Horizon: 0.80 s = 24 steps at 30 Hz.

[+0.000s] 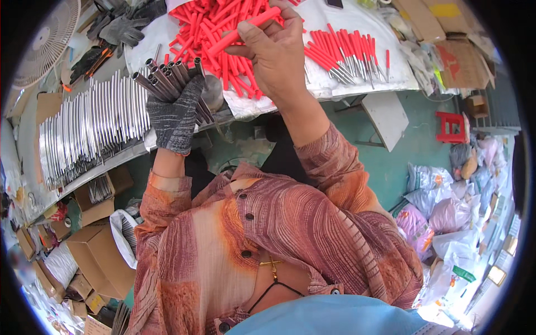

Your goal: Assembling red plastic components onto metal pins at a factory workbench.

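Observation:
My left hand [177, 120], in a dark grey knit glove, is closed around a bundle of shiny metal tubes [162, 81] whose open ends point up and away. My bare right hand [279, 64] pinches a red plastic tube [231, 38] between thumb and fingers, slanting above the table. Beneath and beyond it spreads a heap of similar red tubes [195, 28] on white sheeting. Right of the heap lies a fanned group of red-handled metal rods [349, 47]. Left of my gloved hand, many metal tubes [92, 123] lie side by side in a long row.
A fan [47, 42] and grey work gloves [123, 32] are at the far left. Cardboard boxes [103, 259] stand below the table's left edge. To the right are a white board [385, 118], a red stool [451, 127] and several filled plastic bags [449, 212] on the green floor.

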Motion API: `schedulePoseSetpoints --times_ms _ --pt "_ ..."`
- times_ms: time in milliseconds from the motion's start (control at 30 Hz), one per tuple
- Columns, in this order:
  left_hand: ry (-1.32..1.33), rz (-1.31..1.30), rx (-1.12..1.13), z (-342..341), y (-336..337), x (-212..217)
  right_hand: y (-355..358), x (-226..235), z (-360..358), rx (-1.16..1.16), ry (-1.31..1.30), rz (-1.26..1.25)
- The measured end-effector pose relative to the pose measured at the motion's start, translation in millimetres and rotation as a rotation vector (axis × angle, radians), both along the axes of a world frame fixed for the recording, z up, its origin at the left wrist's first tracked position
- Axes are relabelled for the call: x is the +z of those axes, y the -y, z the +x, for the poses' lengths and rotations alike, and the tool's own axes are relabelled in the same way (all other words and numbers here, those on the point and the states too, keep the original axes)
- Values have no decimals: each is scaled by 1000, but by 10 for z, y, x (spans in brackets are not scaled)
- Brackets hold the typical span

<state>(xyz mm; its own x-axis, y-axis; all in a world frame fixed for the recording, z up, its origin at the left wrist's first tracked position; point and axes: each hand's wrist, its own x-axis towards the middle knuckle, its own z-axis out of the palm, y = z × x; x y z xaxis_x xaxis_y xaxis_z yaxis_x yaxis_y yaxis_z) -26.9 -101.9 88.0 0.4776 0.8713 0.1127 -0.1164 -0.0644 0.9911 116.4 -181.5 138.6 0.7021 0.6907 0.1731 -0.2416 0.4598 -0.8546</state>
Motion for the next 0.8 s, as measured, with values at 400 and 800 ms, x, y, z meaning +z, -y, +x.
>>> schedulePoseSetpoints --times_ms 400,800 --pt "81 -118 -97 -48 -79 -21 -134 148 -169 -90 1154 112" --pt "393 -934 -212 -134 -252 -179 -269 -136 -239 283 664 -89"
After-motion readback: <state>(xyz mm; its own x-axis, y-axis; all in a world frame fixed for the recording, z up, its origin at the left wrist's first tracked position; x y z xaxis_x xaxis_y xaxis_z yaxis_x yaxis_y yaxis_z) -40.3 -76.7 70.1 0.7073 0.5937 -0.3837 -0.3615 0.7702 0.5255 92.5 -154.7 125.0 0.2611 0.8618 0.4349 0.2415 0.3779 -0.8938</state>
